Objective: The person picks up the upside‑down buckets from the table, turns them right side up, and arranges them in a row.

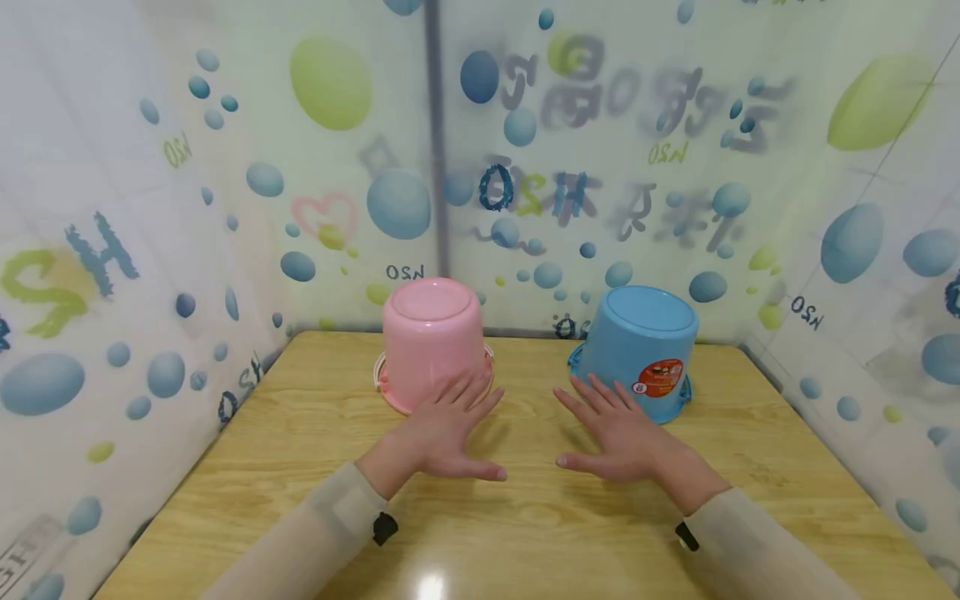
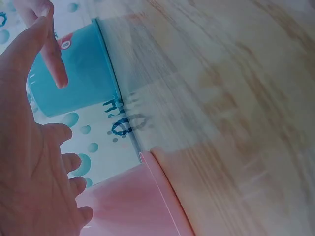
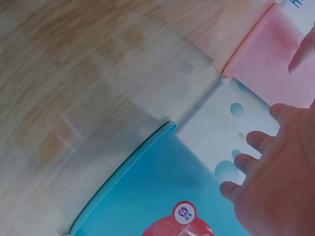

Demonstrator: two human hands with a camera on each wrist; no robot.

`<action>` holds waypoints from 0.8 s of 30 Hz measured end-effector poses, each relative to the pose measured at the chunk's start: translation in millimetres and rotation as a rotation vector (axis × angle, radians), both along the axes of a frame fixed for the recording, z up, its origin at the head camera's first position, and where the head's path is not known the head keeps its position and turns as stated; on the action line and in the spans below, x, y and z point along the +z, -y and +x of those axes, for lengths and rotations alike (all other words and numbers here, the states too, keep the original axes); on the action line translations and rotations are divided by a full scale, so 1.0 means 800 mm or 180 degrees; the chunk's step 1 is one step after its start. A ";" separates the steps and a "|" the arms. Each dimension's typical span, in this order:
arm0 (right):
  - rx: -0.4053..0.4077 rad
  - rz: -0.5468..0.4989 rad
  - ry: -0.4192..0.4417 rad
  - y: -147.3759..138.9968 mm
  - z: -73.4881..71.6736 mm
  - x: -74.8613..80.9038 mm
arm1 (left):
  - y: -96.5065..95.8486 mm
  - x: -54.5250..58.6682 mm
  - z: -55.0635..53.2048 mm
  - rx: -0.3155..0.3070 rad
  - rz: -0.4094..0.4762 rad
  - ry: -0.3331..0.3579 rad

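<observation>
A pink bucket [image 1: 432,333] stands upside down on the wooden table, its base facing up and its handle lying round the rim. To its right a blue bucket [image 1: 637,346], also upside down, carries a red label [image 1: 660,378] on its side. My left hand [image 1: 453,433] hovers palm down in front of the pink bucket, fingers spread, overlapping its lower part in the head view. My right hand [image 1: 618,429] mirrors it before the blue bucket, with fingers spread and thumb pointing inward. Neither hand holds anything.
The wooden table [image 1: 525,533] reaches back to a hanging curtain [image 1: 337,192] printed with blue and green dots and lettering. Similar curtains close off the left and right sides. A gap of bare tabletop separates the two buckets.
</observation>
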State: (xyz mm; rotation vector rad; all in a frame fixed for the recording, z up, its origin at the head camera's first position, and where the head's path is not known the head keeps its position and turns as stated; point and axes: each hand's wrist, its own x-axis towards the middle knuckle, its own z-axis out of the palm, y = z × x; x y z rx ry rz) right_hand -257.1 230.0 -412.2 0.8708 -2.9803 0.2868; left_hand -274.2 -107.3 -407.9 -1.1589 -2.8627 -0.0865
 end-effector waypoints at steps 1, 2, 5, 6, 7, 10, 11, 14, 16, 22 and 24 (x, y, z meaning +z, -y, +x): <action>0.0002 -0.0001 -0.0013 -0.001 0.000 0.000 | -0.001 0.000 0.000 0.0000 -0.0004 -0.0004; -0.0006 -0.0002 -0.0012 -0.001 0.000 0.000 | -0.001 0.000 0.000 -0.0004 -0.0001 -0.0005; 0.0023 -0.0028 -0.0048 -0.002 0.001 0.000 | -0.002 -0.002 -0.001 -0.0054 0.0034 -0.0018; 0.0036 -0.0058 -0.0050 -0.002 0.000 0.000 | -0.001 -0.003 -0.001 -0.0084 0.0064 -0.0018; 0.0057 -0.0098 -0.0049 -0.002 -0.001 -0.001 | 0.000 -0.003 -0.002 -0.0121 0.0107 -0.0023; 0.0078 -0.0265 0.0076 0.000 -0.005 -0.002 | 0.006 -0.004 -0.003 -0.0264 0.0331 -0.0046; 0.0071 -0.0345 0.0158 0.001 -0.007 -0.003 | 0.009 -0.004 -0.003 -0.0312 0.0429 -0.0044; 0.0010 -0.0586 0.0466 0.004 -0.015 -0.004 | 0.020 0.000 0.000 -0.0449 0.0762 -0.0057; -0.0013 -0.0756 0.0656 0.008 -0.022 -0.004 | 0.030 0.004 0.001 -0.0495 0.0969 -0.0101; 0.0042 -0.1104 0.0925 0.025 -0.048 -0.006 | 0.072 0.013 0.001 -0.0226 0.1359 -0.0012; 0.0034 -0.1135 0.0966 0.032 -0.056 -0.005 | 0.087 0.014 0.001 -0.0064 0.1450 0.0106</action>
